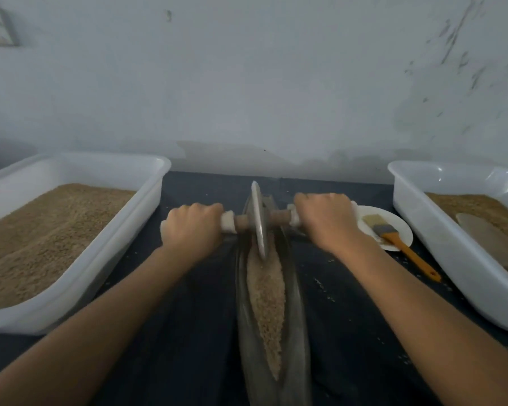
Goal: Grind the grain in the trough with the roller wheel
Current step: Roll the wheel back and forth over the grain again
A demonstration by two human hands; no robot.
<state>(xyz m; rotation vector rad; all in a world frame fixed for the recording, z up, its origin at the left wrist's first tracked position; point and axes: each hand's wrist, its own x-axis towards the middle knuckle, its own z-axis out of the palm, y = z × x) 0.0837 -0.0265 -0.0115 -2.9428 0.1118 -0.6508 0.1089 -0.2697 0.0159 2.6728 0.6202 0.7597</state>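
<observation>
Rolling the wheel along the trough, both hands on the axle

The thin grey metal roller wheel (258, 219) stands on edge at the far part of the long, narrow, dark metal trough (272, 344), its rim biting into the pale brown grain (267, 300) that fills the groove from there to the near end. The left hand (192, 227) and right hand (324, 219) each clench a white-wrapped end of the wooden axle (279, 218), knuckles up. To grind well, I judge the wheel should stay upright and centred, with even downward pressure from both sides, so it does not ride up a wall and spill grain onto the dark tabletop (188, 332). The trough's far tip is hidden behind the wheel, so the room left for the stroke is probably small.
</observation>
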